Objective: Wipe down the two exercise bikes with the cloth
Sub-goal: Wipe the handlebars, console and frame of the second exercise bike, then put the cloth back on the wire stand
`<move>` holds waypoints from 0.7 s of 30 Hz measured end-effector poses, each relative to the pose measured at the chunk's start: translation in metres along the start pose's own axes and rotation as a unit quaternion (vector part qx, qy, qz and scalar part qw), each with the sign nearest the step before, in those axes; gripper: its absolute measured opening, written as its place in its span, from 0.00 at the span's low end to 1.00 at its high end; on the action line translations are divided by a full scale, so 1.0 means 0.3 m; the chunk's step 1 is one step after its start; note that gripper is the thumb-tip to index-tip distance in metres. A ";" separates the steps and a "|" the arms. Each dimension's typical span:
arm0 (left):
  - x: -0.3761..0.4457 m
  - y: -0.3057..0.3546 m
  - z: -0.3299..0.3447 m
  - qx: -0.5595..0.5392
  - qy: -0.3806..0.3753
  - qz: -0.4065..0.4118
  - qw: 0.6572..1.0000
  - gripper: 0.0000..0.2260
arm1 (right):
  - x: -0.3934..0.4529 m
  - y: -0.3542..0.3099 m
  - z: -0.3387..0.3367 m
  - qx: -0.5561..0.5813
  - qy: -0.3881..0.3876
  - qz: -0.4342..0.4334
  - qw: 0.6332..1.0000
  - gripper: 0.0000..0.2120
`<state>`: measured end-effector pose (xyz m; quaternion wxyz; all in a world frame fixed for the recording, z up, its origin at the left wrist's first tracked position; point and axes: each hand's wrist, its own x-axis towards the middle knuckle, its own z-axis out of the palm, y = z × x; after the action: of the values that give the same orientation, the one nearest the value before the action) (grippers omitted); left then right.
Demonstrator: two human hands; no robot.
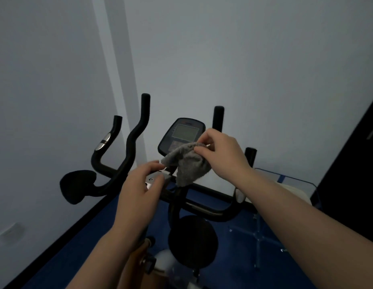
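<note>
Small home gym corner, exercise bike with console, blue floor, plain white walls

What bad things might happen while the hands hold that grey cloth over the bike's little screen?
The cloth is pinched only by its corners, between the right hand and the left hand, so it might slip and drop onto the blue floor. It hangs right over the buttons on the console, so wiping there might press one by accident.
</note>
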<state>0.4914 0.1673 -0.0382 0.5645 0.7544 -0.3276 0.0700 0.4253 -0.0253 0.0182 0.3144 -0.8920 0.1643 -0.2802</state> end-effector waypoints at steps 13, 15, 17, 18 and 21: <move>-0.365 0.277 0.581 0.013 -0.085 0.040 0.996 0.11 | -0.580 0.461 -0.442 -0.065 -0.006 0.090 0.994 0.04; -0.444 0.298 0.714 0.023 -0.135 0.026 0.990 0.11 | -0.675 0.547 -0.510 -0.097 -0.018 0.115 0.988 0.04; -0.513 0.298 0.837 0.031 -0.174 0.000 0.984 0.10 | -0.756 0.632 -0.562 -0.136 -0.036 0.145 0.979 0.03; -0.541 0.293 0.893 0.036 -0.194 -0.015 0.980 0.10 | -0.789 0.673 -0.582 -0.154 -0.048 0.162 0.974 0.03; -0.600 0.271 1.031 0.071 -0.262 -0.052 0.961 0.10 | -0.863 0.785 -0.622 -0.185 -0.078 0.214 0.956 0.03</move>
<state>0.2235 -0.0478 -0.1673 0.4070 0.8002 -0.4186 -0.1371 0.0810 -0.1676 -0.1178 0.2086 -0.8975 0.3753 -0.1001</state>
